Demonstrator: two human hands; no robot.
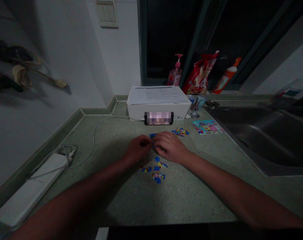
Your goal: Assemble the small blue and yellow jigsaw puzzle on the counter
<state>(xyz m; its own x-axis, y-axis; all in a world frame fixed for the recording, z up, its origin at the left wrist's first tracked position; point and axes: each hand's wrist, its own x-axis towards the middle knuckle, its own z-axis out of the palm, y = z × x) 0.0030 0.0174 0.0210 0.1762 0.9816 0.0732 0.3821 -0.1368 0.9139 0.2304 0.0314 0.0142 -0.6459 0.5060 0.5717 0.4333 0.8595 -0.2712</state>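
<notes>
My left hand [138, 148] is on the counter with thumb and fingertips pinched at the edge of some blue jigsaw puzzle pieces [152, 135]. From the other side, my right hand [170, 146] curls its fingers over the same pieces and mostly covers them. The fingertips of both hands nearly meet. Closer to me lie several loose and joined jigsaw pieces [156, 169], blue, yellow and pink. A heap of small jigsaw pieces [180, 132] sits just beyond my right hand. Exactly what each fingertip grips is partly hidden.
Behind the hands, a phone [158, 118] leans on a white box [158, 98], its cable running left to a power strip [33, 190]. A colourful picture card [208, 127] lies beside the sink [263, 140]. Cans [199, 102] and a pump bottle [175, 73] stand at the back.
</notes>
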